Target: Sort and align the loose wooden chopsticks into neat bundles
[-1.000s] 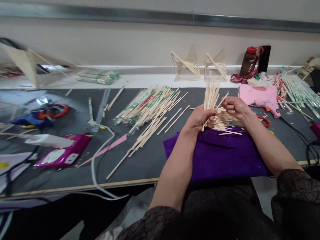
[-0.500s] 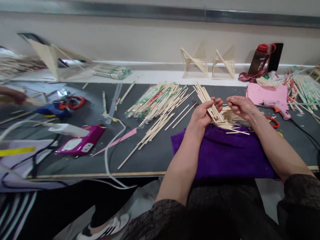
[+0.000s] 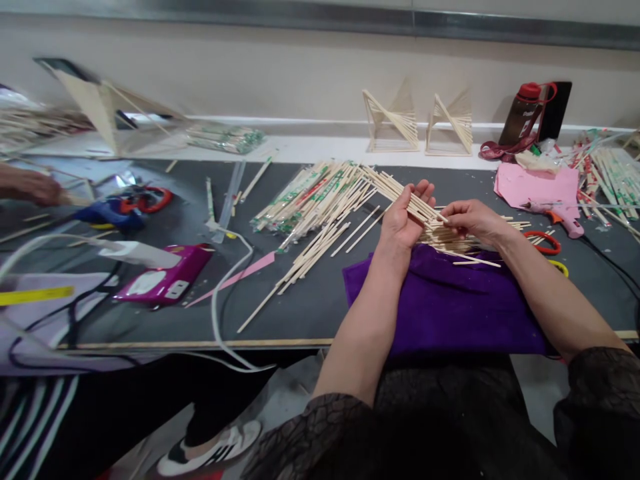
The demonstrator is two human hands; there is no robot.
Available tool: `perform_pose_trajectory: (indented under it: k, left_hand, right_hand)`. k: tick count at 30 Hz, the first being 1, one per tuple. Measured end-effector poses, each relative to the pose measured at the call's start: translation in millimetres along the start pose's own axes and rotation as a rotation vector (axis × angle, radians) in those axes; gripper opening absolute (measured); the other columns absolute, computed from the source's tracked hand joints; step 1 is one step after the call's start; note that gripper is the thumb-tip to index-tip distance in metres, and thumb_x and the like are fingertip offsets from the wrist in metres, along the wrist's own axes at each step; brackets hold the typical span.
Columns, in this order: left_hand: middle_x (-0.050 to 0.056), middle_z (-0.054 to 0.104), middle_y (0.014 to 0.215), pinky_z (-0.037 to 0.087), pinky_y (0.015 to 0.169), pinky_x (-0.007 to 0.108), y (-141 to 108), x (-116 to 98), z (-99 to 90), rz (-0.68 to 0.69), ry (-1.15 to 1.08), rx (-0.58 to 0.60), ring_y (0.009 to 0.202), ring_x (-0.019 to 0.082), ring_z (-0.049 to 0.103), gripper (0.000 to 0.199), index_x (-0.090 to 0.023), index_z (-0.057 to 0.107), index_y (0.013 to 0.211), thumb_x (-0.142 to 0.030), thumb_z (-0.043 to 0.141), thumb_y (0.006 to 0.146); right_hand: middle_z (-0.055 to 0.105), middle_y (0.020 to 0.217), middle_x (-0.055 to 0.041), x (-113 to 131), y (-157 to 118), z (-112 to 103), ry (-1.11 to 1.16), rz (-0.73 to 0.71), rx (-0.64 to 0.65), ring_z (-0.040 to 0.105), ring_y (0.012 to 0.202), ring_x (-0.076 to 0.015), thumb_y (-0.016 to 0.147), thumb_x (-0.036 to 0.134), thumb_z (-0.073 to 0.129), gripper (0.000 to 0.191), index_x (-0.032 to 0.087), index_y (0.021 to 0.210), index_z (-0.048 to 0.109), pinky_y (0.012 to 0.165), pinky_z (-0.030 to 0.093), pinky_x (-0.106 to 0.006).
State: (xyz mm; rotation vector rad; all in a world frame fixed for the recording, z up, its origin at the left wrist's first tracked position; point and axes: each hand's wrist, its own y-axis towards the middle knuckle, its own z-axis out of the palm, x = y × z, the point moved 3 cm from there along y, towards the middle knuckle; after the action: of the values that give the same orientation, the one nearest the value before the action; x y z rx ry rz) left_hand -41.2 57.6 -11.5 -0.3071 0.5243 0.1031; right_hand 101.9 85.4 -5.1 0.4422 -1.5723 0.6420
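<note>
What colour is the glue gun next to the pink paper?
The glue gun is pink, with an orange trigger; the head view shows it.

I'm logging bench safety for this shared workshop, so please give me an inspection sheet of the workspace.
Surface: grey tabletop, littered with small scraps
Spills: nothing seen
Job's things: stick bundle in hand; purple cloth at the front edge
Clutter: magenta packet, pink paper, glue gun
Left hand: stick bundle across it, fingers spread
Right hand: fingertips at the bundle's end, grip unclear
Cables: white cable droops over the front edge; dark cord trails from the glue gun
Surroundings: another person's hand at far left; bottle by the wall
</note>
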Motion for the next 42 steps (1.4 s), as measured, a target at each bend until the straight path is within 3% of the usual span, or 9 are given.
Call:
perform_pose_trajectory:
  k: [3, 6, 14, 18, 28, 33, 38, 42]
  left_hand:
    - [0.002, 0.072, 0.085, 0.049, 0.09, 0.03, 1.2, 1.4, 1.5, 0.055, -0.056, 0.006, 0.104, 0.014, 0.065, 0.018, -0.018, 0.06, 0.085, -0.019, 0.045, 0.095]
    - [0.002, 0.071, 0.083, 0.05, 0.089, 0.031, 0.3, 4.9, 3.5, 0.077, -0.075, 0.005, 0.099, 0.014, 0.067, 0.014, -0.018, 0.061, 0.089, -0.018, 0.048, 0.093]
    - [0.002, 0.071, 0.076, 0.052, 0.086, 0.032, -6.2, 10.5, 8.3, 0.009, -0.027, -0.059, 0.085, 0.015, 0.069, 0.008, -0.016, 0.058, 0.084, -0.013, 0.053, 0.089]
    - [0.001, 0.07, 0.072, 0.054, 0.08, 0.031, -6.4, 12.1, 7.8, -0.011, -0.015, -0.085, 0.076, 0.014, 0.069, 0.006, -0.017, 0.058, 0.084, -0.011, 0.057, 0.085]
    - [-0.005, 0.062, 0.058, 0.05, 0.051, 0.02, -0.5, 12.1, -1.1, 0.046, 0.105, -0.178, 0.05, 0.009, 0.061, 0.012, -0.018, 0.061, 0.082, -0.008, 0.065, 0.076]
    - [-0.006, 0.061, 0.058, 0.048, 0.051, 0.019, -1.6, 7.5, 0.2, 0.183, 0.106, -0.187, 0.048, 0.006, 0.057, 0.015, -0.018, 0.059, 0.073, -0.005, 0.066, 0.074]
    - [-0.007, 0.059, 0.056, 0.043, 0.046, 0.017, 0.8, 7.4, -2.2, 0.252, 0.119, -0.171, 0.046, 0.005, 0.054, 0.014, -0.017, 0.06, 0.075, -0.007, 0.069, 0.071]
    - [-0.008, 0.059, 0.056, 0.04, 0.044, 0.016, 1.5, 8.4, -2.8, 0.303, 0.098, -0.145, 0.046, 0.004, 0.054, 0.016, -0.017, 0.059, 0.076, -0.007, 0.07, 0.07]
  right_hand:
    - [0.051, 0.051, 0.0047, -2.6, 1.7, 11.4, -0.016, -0.02, -0.032, 0.042, 0.042, -0.0053, 0.065, 0.025, 0.075, 0.019, 0.014, 0.066, 0.061, 0.038, 0.035, -0.018]
    - [0.05, 0.049, 0.0052, -2.9, 3.6, 15.9, 0.028, -0.073, -0.169, 0.042, 0.041, -0.0059, 0.065, 0.03, 0.076, 0.023, 0.015, 0.067, 0.059, 0.037, 0.034, -0.019]
    - [0.054, 0.053, 0.002, -3.3, 5.9, 5.8, 0.088, -0.04, -0.311, 0.044, 0.04, -0.0058, 0.071, 0.031, 0.069, 0.022, 0.015, 0.062, 0.057, 0.033, 0.029, -0.018]
    - [0.052, 0.049, 0.0036, -5.4, 7.3, -0.2, 0.11, -0.091, -0.375, 0.042, 0.039, -0.0057, 0.07, 0.027, 0.07, 0.018, 0.015, 0.065, 0.059, 0.033, 0.03, -0.018]
    - [0.053, 0.054, 0.0029, -5.9, 9.1, -4.7, 0.242, -0.042, -0.36, 0.038, 0.037, -0.0017, 0.073, 0.031, 0.073, 0.025, 0.013, 0.064, 0.059, 0.029, 0.026, -0.014]
    - [0.055, 0.058, 0.0019, -3.5, 8.8, -1.2, 0.321, -0.012, -0.272, 0.041, 0.04, -0.0015, 0.07, 0.026, 0.075, 0.021, 0.012, 0.064, 0.061, 0.03, 0.027, -0.013]
    - [0.054, 0.053, 0.0031, -0.8, 7.9, 6.2, 0.164, -0.059, -0.299, 0.041, 0.038, -0.0037, 0.072, 0.016, 0.067, 0.011, 0.014, 0.064, 0.059, 0.031, 0.031, -0.015]
    - [0.043, 0.04, 0.0063, 0.4, 7.6, 9.6, 0.0, -0.092, -0.342, 0.035, 0.033, -0.0046, 0.074, 0.011, 0.058, 0.019, 0.016, 0.056, 0.053, 0.03, 0.028, -0.017]
